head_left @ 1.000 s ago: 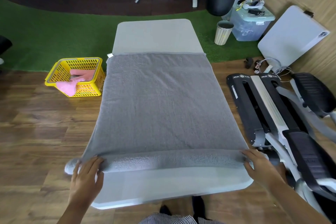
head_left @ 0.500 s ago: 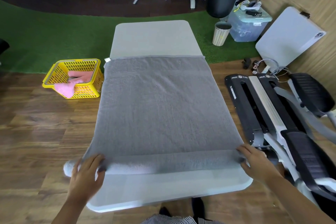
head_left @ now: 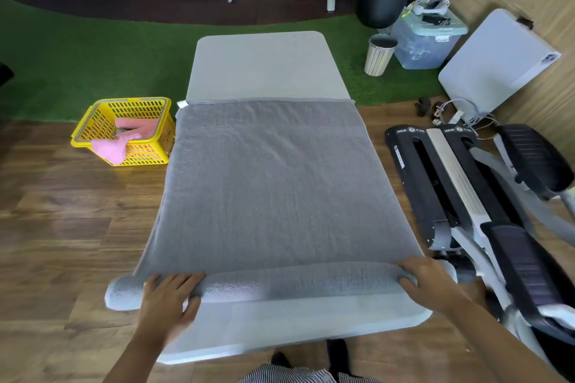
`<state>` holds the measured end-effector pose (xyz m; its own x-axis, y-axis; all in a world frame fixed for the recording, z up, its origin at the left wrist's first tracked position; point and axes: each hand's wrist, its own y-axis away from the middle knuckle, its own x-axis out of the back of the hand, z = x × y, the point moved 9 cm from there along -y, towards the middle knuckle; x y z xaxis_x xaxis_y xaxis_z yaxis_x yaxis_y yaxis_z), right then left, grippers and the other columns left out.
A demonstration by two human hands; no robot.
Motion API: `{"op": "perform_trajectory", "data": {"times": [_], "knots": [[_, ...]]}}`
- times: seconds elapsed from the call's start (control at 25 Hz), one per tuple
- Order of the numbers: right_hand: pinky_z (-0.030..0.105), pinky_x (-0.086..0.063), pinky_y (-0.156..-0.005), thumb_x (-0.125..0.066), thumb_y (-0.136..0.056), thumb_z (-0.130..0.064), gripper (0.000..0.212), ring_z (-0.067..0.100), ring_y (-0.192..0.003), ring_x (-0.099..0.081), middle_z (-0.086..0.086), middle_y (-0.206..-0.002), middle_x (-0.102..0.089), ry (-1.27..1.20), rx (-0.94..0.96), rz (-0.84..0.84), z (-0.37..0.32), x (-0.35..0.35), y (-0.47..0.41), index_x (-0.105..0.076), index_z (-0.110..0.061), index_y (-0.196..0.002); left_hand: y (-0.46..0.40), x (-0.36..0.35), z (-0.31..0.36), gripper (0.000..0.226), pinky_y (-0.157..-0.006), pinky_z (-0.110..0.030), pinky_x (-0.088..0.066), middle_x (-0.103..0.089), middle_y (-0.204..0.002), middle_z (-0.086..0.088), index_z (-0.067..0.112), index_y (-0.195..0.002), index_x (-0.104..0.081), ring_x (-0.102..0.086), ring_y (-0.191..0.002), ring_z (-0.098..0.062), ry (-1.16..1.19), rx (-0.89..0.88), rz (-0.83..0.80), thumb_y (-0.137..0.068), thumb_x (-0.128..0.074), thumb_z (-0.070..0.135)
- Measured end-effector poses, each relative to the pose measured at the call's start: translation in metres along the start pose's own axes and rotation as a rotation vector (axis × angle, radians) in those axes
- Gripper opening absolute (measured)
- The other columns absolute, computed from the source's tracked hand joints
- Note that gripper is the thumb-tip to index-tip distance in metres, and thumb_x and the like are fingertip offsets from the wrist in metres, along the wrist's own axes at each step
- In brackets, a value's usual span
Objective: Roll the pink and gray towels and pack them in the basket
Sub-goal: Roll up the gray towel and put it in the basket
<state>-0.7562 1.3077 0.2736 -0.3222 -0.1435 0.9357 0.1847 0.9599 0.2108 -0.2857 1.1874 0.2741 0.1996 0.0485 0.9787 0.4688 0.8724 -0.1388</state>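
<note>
A gray towel (head_left: 270, 183) lies spread along a light gray table (head_left: 267, 65), and its near end is wound into a roll (head_left: 295, 284) across the table's width. My left hand (head_left: 168, 301) lies on the roll's left part with its fingers fairly straight. My right hand (head_left: 429, 283) curves over the roll's right end, thumb on the near side. The roll's left tip sticks out past the table edge. A pink towel (head_left: 119, 144) sits in a yellow basket (head_left: 155, 146) on the floor to the left, one part hanging over the front rim.
Black and gray exercise machines (head_left: 460, 196) stand close along the table's right side. Beyond it are a white bin (head_left: 379, 54), a clear storage box (head_left: 426, 40) and a leaning white panel (head_left: 494, 62). Wooden floor surrounds the table, green turf lies behind.
The roll has grown thicker and shifted slightly away from me up the towel. Both hands stayed on it and moved along with it.
</note>
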Motion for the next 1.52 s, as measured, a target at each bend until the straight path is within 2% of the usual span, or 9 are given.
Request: {"op": "perform_trajectory", "data": {"times": [0.08,0.32,0.52,0.72,0.92,1.04,1.2,1.44,1.52], "knots": [[0.031,-0.044,-0.073,-0.037,-0.072,-0.035,0.037,0.019,-0.073,-0.055,-0.003,-0.073,-0.058,-0.003,-0.003,-0.028,-0.001,0.0,-0.002,-0.064,-0.012,-0.082,-0.003,0.002,-0.003,0.046,-0.096,-0.045,-0.032,-0.068,-0.096,0.008,0.022,-0.108,-0.07,-0.064,-0.091,-0.014,0.008,-0.004,0.014,-0.074,-0.042,0.036],[0.041,-0.052,-0.08,-0.078,-0.06,0.004,0.044,0.026,-0.082,-0.063,0.004,-0.095,-0.065,0.018,0.074,0.192,-0.011,0.011,0.0,-0.067,-0.008,-0.1,-0.006,0.006,-0.014,0.048,-0.11,-0.039,-0.022,-0.067,-0.105,-0.002,0.013,-0.104,-0.07,-0.052,-0.101,-0.014,0.055,0.104,0.06,-0.074,-0.046,0.042],[0.035,-0.028,-0.105,-0.072,-0.069,-0.02,0.055,0.018,-0.114,-0.05,-0.006,-0.115,-0.054,-0.032,0.029,-0.025,-0.003,-0.007,-0.001,-0.056,-0.014,-0.122,-0.002,-0.002,-0.012,0.055,-0.113,-0.031,-0.015,-0.068,-0.102,0.002,0.014,-0.105,-0.069,-0.049,-0.099,-0.009,0.068,0.135,-0.044,-0.064,-0.048,0.045],[0.03,-0.047,-0.073,-0.043,-0.068,-0.042,0.037,0.018,-0.081,-0.06,-0.006,-0.087,-0.064,0.06,-0.111,-0.255,0.019,-0.015,-0.005,-0.061,-0.025,-0.094,-0.001,0.008,-0.008,0.042,-0.098,-0.017,-0.024,-0.068,-0.085,0.012,0.019,-0.096,-0.07,-0.052,-0.084,-0.006,0.154,0.143,-0.012,-0.068,-0.046,0.038],[0.034,-0.048,-0.078,-0.065,-0.066,-0.014,0.036,0.022,-0.089,-0.057,0.002,-0.099,-0.059,0.011,0.016,0.02,0.008,0.003,-0.016,-0.062,-0.013,-0.102,-0.001,0.015,-0.027,0.045,-0.091,-0.041,-0.042,-0.062,-0.101,0.005,0.015,-0.101,-0.061,-0.059,-0.09,-0.021,0.125,0.192,0.02,-0.072,-0.048,0.047],[0.043,-0.053,-0.076,-0.073,-0.065,0.005,0.037,0.027,-0.08,-0.061,0.006,-0.093,-0.065,-0.04,0.098,0.196,0.0,0.009,-0.012,-0.068,-0.006,-0.099,-0.001,0.009,-0.031,0.051,-0.106,-0.045,-0.034,-0.065,-0.106,0.0,0.011,-0.106,-0.064,-0.057,-0.101,-0.017,0.112,0.174,-0.007,-0.075,-0.049,0.049],[0.041,-0.045,-0.091,-0.076,-0.062,-0.012,0.048,0.026,-0.096,-0.059,0.005,-0.105,-0.065,-0.055,0.066,0.115,0.007,-0.002,-0.007,-0.066,-0.007,-0.11,-0.003,0.004,-0.03,0.055,-0.112,-0.031,-0.016,-0.067,-0.103,-0.001,0.01,-0.11,-0.064,-0.052,-0.101,-0.016,0.069,0.138,-0.042,-0.068,-0.046,0.04],[0.017,-0.034,-0.063,-0.063,-0.068,-0.018,0.023,0.018,-0.072,-0.06,-0.002,-0.079,-0.067,-0.076,0.009,-0.027,0.001,0.003,-0.009,-0.069,-0.012,-0.09,-0.002,0.022,-0.026,0.04,-0.078,-0.039,-0.039,-0.069,-0.073,0.003,0.014,-0.088,-0.069,-0.065,-0.067,-0.024,0.01,0.143,0.009,-0.068,-0.039,0.031],[0.019,-0.036,-0.066,-0.055,-0.07,-0.024,0.027,0.019,-0.076,-0.058,-0.001,-0.081,-0.065,-0.084,0.018,-0.053,-0.003,0.0,-0.009,-0.067,-0.011,-0.091,-0.002,0.019,-0.032,0.042,-0.083,-0.047,-0.044,-0.07,-0.083,0.003,0.015,-0.094,-0.066,-0.067,-0.072,-0.024,-0.006,0.171,-0.032,-0.07,-0.037,0.033]]}}
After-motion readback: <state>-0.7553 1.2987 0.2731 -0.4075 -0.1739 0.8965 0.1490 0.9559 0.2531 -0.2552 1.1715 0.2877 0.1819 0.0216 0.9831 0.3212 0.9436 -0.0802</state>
